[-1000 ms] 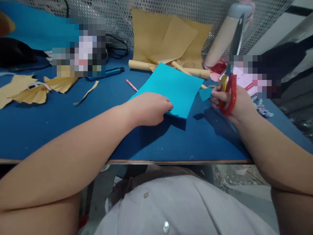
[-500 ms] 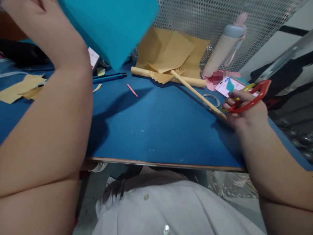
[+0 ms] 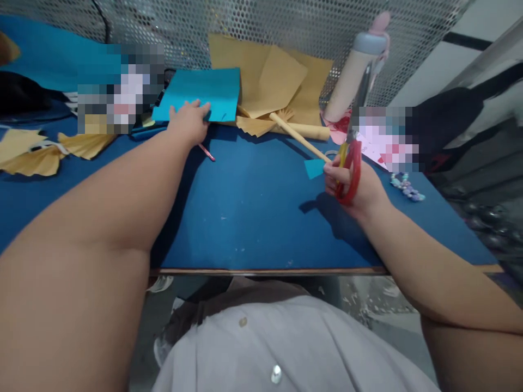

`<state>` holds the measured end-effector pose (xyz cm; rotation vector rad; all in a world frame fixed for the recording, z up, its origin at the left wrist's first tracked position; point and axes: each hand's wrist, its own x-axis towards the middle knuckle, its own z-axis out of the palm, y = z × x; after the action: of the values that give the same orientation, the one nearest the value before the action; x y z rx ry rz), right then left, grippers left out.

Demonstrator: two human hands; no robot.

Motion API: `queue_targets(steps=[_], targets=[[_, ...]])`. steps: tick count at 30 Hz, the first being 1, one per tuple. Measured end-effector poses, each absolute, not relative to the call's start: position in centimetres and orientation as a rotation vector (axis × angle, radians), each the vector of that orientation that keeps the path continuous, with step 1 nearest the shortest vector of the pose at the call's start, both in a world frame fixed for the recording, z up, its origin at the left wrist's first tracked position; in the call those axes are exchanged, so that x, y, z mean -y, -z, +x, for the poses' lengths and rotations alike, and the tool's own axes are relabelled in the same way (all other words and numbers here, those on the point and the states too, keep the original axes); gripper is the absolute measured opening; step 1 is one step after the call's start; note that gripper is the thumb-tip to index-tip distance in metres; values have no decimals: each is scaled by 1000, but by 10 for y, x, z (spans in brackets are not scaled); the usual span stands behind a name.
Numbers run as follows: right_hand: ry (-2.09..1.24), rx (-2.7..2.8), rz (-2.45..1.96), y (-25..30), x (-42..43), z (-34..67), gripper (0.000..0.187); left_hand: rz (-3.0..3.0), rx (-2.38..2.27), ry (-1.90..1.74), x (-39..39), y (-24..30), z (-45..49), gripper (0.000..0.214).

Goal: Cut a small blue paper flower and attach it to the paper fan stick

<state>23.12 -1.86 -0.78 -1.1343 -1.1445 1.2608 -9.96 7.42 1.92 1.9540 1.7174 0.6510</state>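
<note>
My left hand reaches to the back of the blue table and rests with fingers spread on the near edge of a turquoise paper sheet. That sheet lies flat at the back, partly over a dark blue pen. My right hand is closed round red-handled scissors, blades pointing up. Its fingertips also pinch a small turquoise paper piece.
Tan paper sheets and a tan paper roll with a stick lie at the back. Folded tan paper fans sit at the left. A bottle stands by the mesh wall. A pink pencil and beads lie on the table.
My left hand lifted the turquoise sheet from the table's middle, swung it up past the camera, and laid it at the back left. My right hand kept the scissors and the small piece.
</note>
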Motion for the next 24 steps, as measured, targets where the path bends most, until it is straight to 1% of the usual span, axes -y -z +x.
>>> queue_targets(steps=[2,3,6,7,9,13,15,18,21,24], targets=[[-1179,1233,-1145,10,19,229,37,1903,-1668,-879,-71,-23,-84,74],[-1129,1291,-1153,10,20,227,35,1867,-1632,-983,-66,-24,-74,66],[-1072,1391,-1148,10,28,216,33,1671,-1460,-1091,-33,-23,-40,32],[-1091,1388,-1133,9,31,210,35,1602,-1380,-1051,-17,-21,-28,27],[-1164,1352,-1108,6,37,198,38,1466,-1261,-941,16,-13,-8,38],[-1309,1325,-1085,2,43,179,43,945,-1020,-896,56,3,7,31],[-1325,1320,-1059,1,43,177,46,875,-982,-934,55,7,3,29],[-1257,1405,-1051,0,40,188,47,869,-973,-1024,42,10,-10,28],[-1175,1698,-1090,-1,35,207,54,806,-940,-1113,32,9,-20,28],[-1245,1929,-1104,0,34,219,58,745,-894,-1174,33,4,-24,26]])
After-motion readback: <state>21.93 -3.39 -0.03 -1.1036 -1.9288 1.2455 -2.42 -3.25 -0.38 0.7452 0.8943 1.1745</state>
